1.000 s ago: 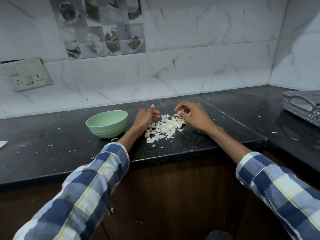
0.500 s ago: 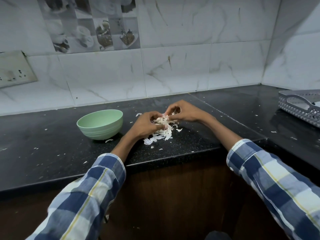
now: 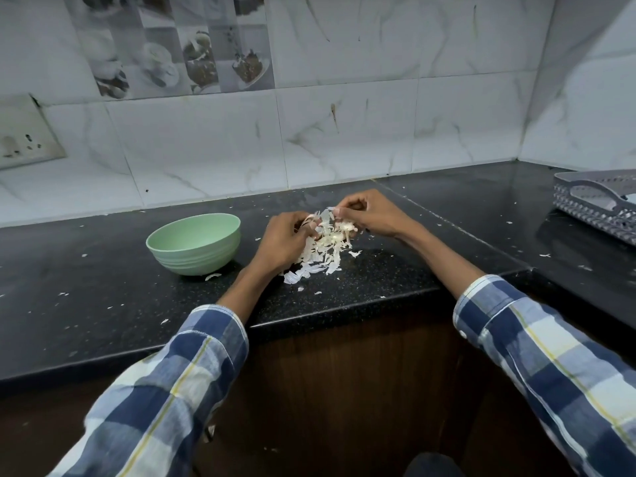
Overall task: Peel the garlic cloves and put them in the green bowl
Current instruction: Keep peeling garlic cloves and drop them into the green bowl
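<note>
Two hands: both raised just above the counter (image 3: 378, 280), fingers curled in toward each other over a heap of peel.
Left hand (image 3: 284, 241): fingers bent and closed on something small among the skins; whether that is a garlic clove or only peel I cannot tell.
Right hand (image 3: 373, 215): fingers pinch a strip of white garlic skin (image 3: 327, 215) that stands up between the two hands.
Peel heap (image 3: 318, 258): loose white papery skins, lying on the counter under and in front of the hands, with stray flakes scattered wider.
Green bowl (image 3: 194, 247): upright on the counter, just left of the left hand and apart from it; its inside shows no cloves from this angle.
Grey basket (image 3: 599, 206): at the far right on the counter, well apart from the hands.
Sleeves: blue and white check on both forearms.
</note>
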`<state>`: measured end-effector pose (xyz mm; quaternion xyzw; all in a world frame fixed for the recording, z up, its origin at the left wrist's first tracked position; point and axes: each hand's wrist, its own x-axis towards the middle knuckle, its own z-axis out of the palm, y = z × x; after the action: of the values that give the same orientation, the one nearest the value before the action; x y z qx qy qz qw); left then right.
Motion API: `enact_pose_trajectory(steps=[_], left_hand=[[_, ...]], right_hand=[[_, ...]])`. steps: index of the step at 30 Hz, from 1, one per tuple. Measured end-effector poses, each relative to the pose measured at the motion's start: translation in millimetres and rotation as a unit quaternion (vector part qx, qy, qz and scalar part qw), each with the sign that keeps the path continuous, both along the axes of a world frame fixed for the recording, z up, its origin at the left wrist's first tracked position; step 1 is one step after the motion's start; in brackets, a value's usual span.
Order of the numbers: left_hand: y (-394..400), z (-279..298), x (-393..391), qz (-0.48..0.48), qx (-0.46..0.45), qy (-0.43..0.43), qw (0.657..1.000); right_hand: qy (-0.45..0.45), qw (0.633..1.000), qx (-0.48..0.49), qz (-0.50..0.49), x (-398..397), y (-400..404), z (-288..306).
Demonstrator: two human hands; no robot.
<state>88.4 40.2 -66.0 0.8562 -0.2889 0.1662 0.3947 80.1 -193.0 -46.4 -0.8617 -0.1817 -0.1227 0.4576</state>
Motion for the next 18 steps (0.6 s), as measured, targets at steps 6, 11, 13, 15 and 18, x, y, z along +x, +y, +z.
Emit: enact_pose_trajectory(steps=[6,11,13,15,18], left_hand=[[-1.4,-2.3,-1.1,0.002,0.017,0.007,1.0],[-5.0,-4.5,0.5,0.013,0.064,-0.031,0.997],[-6.5,-4.1,1.0,0.023,0.084,-0.045,0.995],[-8.1,-3.3,1.4,0.016,0.092,-0.058,0.994],[-9.4,-2.2,-0.2,-0.014,0.101,-0.072,0.992]], right_hand=[[-0.02,0.999,-0.045,-0.016,-1.4,1.5,-4.5],[-0.058,0.996,-0.049,-0.046,-1.4,-2.4,-6.6],[-0.064,0.995,-0.059,-0.053,0.0,-4.1,-6.5],[-0.063,0.993,-0.091,-0.051,1.5,-5.1,-7.0],[-0.059,0.991,-0.115,-0.036,0.9,-4.4,-5.9]])
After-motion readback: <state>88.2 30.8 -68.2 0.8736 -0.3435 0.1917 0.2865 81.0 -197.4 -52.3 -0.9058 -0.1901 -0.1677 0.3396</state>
